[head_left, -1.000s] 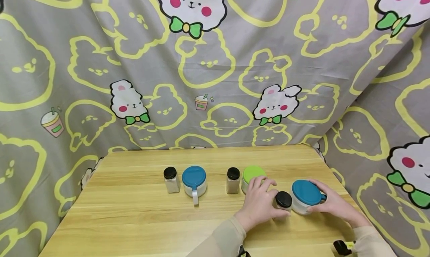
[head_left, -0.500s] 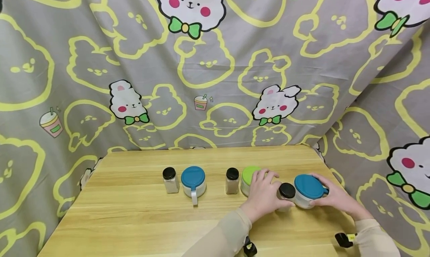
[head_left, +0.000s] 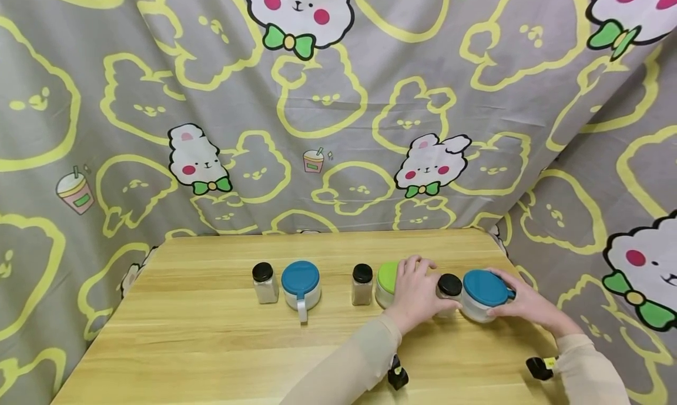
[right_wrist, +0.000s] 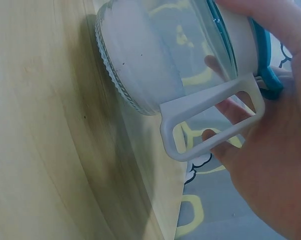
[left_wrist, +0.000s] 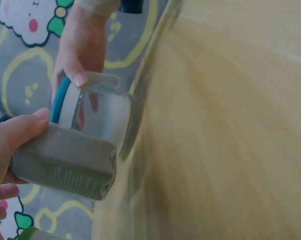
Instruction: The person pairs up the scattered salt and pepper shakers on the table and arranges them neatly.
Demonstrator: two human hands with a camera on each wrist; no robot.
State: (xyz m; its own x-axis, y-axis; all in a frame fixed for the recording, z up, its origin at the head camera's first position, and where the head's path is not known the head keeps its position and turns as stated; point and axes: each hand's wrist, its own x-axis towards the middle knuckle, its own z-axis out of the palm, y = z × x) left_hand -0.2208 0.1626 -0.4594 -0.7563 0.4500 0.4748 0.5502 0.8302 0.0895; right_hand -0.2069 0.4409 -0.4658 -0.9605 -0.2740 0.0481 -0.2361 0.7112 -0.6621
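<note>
My left hand [head_left: 418,293] holds a clear spice jar [head_left: 449,286] with a black lid between thumb and fingers. Greyish contents show through this jar [left_wrist: 65,160] in the left wrist view. Just to its right, my right hand [head_left: 520,302] grips a round glass seasoning jar [head_left: 485,288] by its blue lid area; its white handle [right_wrist: 210,117] points toward the palm. White contents lie in the bottom of that glass. Whether either jar touches the table is hard to tell. A green-lidded jar [head_left: 388,277] stands left of my left hand, partly hidden by it.
On the wooden table [head_left: 211,346] another black-lidded spice jar [head_left: 362,284] stands beside the green-lidded one. Farther left are a third spice jar [head_left: 265,283] and a blue-lidded jar [head_left: 301,281] with its handle toward me. A patterned curtain [head_left: 328,117] hangs behind.
Both hands have moved toward the back of the table, carrying the spice jar and the blue-lidded jar with them. The other jars stay where they were.
</note>
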